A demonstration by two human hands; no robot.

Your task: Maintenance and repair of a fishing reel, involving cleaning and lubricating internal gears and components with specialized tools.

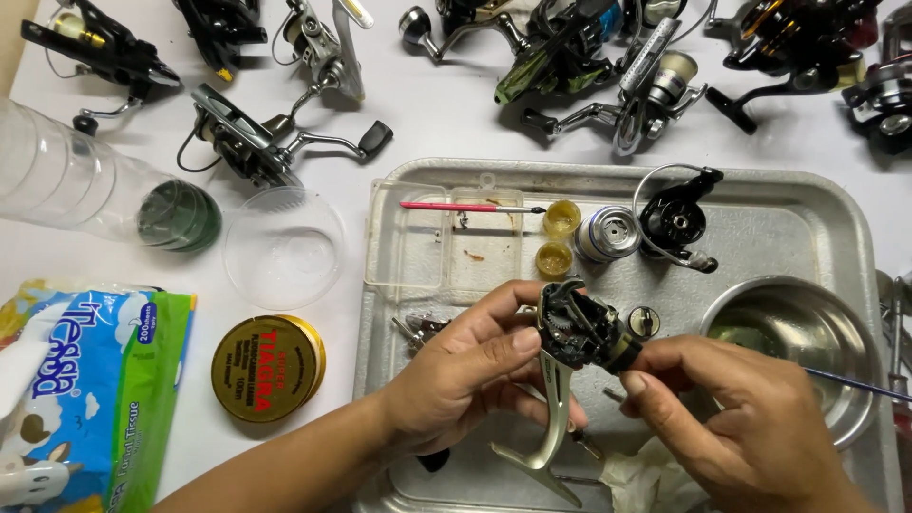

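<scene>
My left hand [475,366] is wrapped around the opened reel body [578,332], thumb pressed along its near side, fingers curled behind it. My right hand [736,418] meets it from the other side, thumb and forefinger pinched at the dark round end of the reel body, with a thin blue-handled tool [855,383] running out between my fingers towards the right. So the reel body sits between both hands, held up over the metal tray [817,204], its pale foot [546,418] pointing down towards me.

Just behind my hands on the tray lie a silver spool [608,233], a black rotor [676,220] with its wire bail, two small yellow caps [559,237], and a clear plastic lid [442,237] with a pink brush [465,206] across it. A steel bowl [807,347] stands right of the reel, partly behind my right hand.

I cannot tell exactly what my right fingertips grip; the small part is covered by them. The gears inside the body are too fine to make out. My palms hide the tray beneath, and the crumpled tissue [646,480] near the bottom edge is cut off.
</scene>
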